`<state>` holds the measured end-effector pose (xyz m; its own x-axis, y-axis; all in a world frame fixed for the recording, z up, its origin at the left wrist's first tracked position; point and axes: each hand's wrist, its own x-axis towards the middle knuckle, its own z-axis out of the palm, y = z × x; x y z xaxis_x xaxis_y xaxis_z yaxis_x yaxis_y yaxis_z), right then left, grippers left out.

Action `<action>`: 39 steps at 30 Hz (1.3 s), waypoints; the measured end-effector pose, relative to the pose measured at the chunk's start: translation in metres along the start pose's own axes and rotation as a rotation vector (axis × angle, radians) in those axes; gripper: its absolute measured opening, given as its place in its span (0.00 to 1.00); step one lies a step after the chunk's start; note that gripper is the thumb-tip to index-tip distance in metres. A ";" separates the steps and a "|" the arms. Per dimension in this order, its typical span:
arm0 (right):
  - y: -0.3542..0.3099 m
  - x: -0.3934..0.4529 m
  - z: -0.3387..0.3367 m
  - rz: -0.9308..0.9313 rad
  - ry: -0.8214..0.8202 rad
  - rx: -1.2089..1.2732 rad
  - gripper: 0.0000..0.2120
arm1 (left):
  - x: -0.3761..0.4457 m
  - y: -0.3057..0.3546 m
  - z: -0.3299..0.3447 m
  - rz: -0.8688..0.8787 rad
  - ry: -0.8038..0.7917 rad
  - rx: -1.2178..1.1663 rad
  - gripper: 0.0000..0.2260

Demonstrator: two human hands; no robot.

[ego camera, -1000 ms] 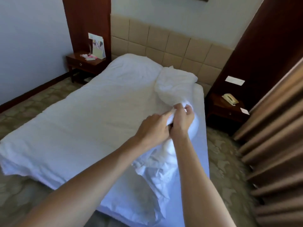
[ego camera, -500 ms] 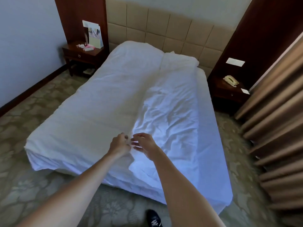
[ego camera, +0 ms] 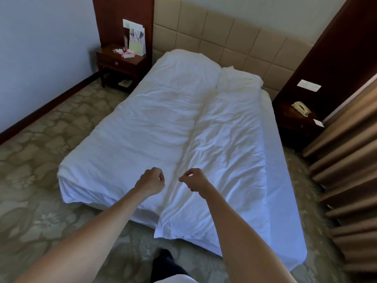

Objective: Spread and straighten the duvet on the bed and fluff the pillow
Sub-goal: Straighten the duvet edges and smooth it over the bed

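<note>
The white, wrinkled fabric duvet (ego camera: 163,123) lies spread along the length of the bed, folded so that a long crease runs down its middle from the head end to the foot; its right-hand half lies as a separate flap whose lower corner hangs over the foot edge of the white-sheeted mattress (ego camera: 285,211); at the head end the duvet bulges against the beige padded, square-tiled headboard (ego camera: 234,37), and whether a pillow lies under that bulge cannot be told; the left hand (ego camera: 150,183) hovers above the duvet just left of the crease, fingers curled inward with nothing visibly between them; the right hand (ego camera: 193,180) hovers just right of the crease, fingers likewise curled and thumb near the fingertips, holding no cloth that can be seen; the two hands are near each other but apart; a dark wooden bedside table (ego camera: 120,62) stands left of the bed bearing an upright printed card (ego camera: 135,38) and small pink and white items; a second dark bedside table (ego camera: 295,123) on the right carries a cream-coloured telephone (ego camera: 301,108); brown pleated curtains (ego camera: 350,170) hang at the right edge; the floor is patterned beige carpet (ego camera: 36,160).
</note>
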<state>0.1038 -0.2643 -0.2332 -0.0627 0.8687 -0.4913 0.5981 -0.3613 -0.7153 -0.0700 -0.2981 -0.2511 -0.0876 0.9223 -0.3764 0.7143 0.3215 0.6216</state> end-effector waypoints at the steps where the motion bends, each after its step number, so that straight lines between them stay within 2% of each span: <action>1: -0.009 0.007 0.006 -0.012 0.010 -0.037 0.09 | 0.006 -0.006 -0.010 0.002 -0.003 0.004 0.06; 6: -0.066 0.062 0.045 -0.125 0.022 -0.145 0.17 | 0.047 -0.044 -0.076 0.000 0.026 0.059 0.06; 11: -0.145 0.140 0.113 -0.192 -0.002 -0.222 0.17 | 0.100 -0.107 -0.164 -0.059 0.080 0.112 0.08; 16: -0.232 0.199 0.195 -0.228 -0.149 -0.237 0.17 | 0.143 -0.186 -0.260 -0.198 0.061 0.165 0.07; 19: -0.280 0.224 0.228 -0.281 -0.199 -0.279 0.17 | 0.170 -0.216 -0.310 -0.204 0.126 0.176 0.08; 22: -0.315 0.249 0.252 -0.286 -0.218 -0.324 0.16 | 0.195 -0.238 -0.341 -0.203 0.112 0.200 0.08; 29: -0.359 0.312 0.294 -0.210 -0.137 -0.448 0.18 | 0.279 -0.298 -0.392 -0.153 -0.020 0.218 0.07; 34: -0.398 0.350 0.327 -0.088 -0.022 -0.413 0.18 | 0.358 -0.333 -0.447 -0.025 -0.118 0.195 0.09; 39: -0.463 0.374 0.359 0.048 0.128 -0.339 0.18 | 0.419 -0.361 -0.527 0.080 -0.205 0.193 0.11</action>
<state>-0.4839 0.1065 -0.2644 0.0589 0.8966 -0.4389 0.8299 -0.2883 -0.4776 -0.7310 0.0856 -0.2714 0.1020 0.8742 -0.4747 0.8342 0.1849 0.5196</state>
